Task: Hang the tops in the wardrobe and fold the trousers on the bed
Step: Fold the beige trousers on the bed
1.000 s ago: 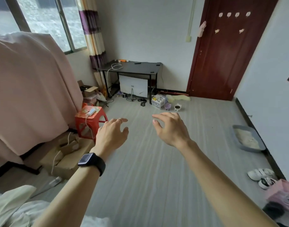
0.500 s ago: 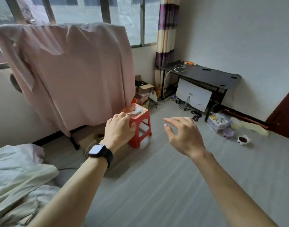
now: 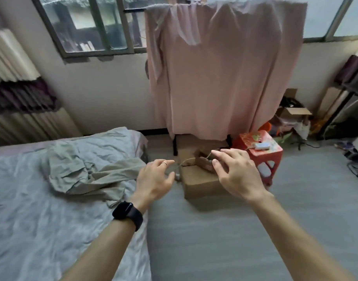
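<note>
Left hand (image 3: 153,180): empty, fingers loosely spread, held at the bed's edge.
Right hand (image 3: 237,175): also empty, fingers wide, over the floor in front of a cardboard box (image 3: 200,179).
Khaki garment (image 3: 86,173): crumpled on the bed (image 3: 42,230), left of the left hand, its nearest end just beside that hand's outer edge.
Long axis: roughly crosswise, running leftward away from the left hand.
Nearer hand: the left; the right is well apart from the cloth.
Wardrobe (image 3: 224,78): pink-draped, beyond both hands.
Likely move: a short leftward reach; the pocketed cloth looks like trousers.
</note>
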The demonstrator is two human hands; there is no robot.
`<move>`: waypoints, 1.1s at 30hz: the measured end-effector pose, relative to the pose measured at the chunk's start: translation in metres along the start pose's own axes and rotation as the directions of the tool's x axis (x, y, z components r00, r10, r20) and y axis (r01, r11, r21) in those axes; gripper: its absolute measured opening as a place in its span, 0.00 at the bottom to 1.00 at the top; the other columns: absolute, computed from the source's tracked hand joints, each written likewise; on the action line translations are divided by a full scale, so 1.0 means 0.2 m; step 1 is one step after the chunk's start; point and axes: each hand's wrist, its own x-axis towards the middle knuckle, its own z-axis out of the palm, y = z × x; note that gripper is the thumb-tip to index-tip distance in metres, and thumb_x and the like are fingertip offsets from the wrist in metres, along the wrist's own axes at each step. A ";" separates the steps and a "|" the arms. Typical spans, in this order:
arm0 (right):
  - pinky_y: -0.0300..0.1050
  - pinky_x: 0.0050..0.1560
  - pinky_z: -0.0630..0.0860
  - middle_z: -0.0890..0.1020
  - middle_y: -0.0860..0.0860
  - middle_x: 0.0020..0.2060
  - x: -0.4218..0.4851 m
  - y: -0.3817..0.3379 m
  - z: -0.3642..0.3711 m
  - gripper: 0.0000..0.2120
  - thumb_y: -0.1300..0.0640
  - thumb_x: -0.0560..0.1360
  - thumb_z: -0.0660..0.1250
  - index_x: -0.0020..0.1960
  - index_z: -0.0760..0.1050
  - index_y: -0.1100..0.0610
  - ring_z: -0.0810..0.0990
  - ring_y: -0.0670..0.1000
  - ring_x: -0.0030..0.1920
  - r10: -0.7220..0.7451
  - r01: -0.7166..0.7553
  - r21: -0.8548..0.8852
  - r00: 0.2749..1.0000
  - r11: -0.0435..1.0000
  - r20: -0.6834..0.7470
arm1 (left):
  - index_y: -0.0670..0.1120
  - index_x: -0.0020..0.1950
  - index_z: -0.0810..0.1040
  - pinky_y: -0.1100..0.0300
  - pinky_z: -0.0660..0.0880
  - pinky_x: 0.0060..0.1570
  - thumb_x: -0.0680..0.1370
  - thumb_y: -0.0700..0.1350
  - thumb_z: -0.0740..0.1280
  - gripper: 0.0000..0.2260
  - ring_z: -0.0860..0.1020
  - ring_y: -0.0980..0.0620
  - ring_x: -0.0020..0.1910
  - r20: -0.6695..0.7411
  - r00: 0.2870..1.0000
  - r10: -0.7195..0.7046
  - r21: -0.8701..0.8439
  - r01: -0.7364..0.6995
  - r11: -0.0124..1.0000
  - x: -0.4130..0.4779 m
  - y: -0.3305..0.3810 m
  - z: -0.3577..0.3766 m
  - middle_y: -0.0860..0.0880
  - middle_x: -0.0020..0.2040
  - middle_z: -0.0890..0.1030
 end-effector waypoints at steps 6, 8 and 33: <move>0.50 0.69 0.67 0.75 0.43 0.68 0.41 -0.37 0.43 0.18 0.44 0.81 0.61 0.71 0.74 0.40 0.65 0.49 0.72 -0.237 0.230 0.067 0.962 0.971 0.135 | 0.56 0.71 0.75 0.52 0.71 0.66 0.79 0.54 0.64 0.19 0.73 0.51 0.68 -0.034 0.960 -0.279 -0.018 0.278 0.960 0.04 -0.56 -0.09 0.55 0.68 0.76; 0.48 0.68 0.67 0.75 0.41 0.68 0.57 -0.50 0.62 0.19 0.44 0.82 0.60 0.71 0.73 0.41 0.65 0.49 0.72 -0.309 0.299 0.080 0.932 0.951 0.191 | 0.57 0.71 0.74 0.52 0.70 0.67 0.79 0.54 0.63 0.20 0.73 0.52 0.68 -0.034 0.924 -0.381 -0.018 0.381 0.925 0.10 -0.80 -0.11 0.56 0.69 0.75; 0.48 0.71 0.64 0.74 0.46 0.71 2.60 -1.81 2.44 0.22 0.42 0.83 0.57 0.76 0.68 0.44 0.67 0.53 0.73 -0.649 0.651 0.281 0.434 0.706 0.625 | 0.56 0.73 0.72 0.52 0.70 0.66 0.82 0.51 0.60 0.19 0.71 0.47 0.71 -0.047 0.375 -0.926 -0.229 0.898 0.375 1.20 -2.53 -0.41 0.52 0.74 0.71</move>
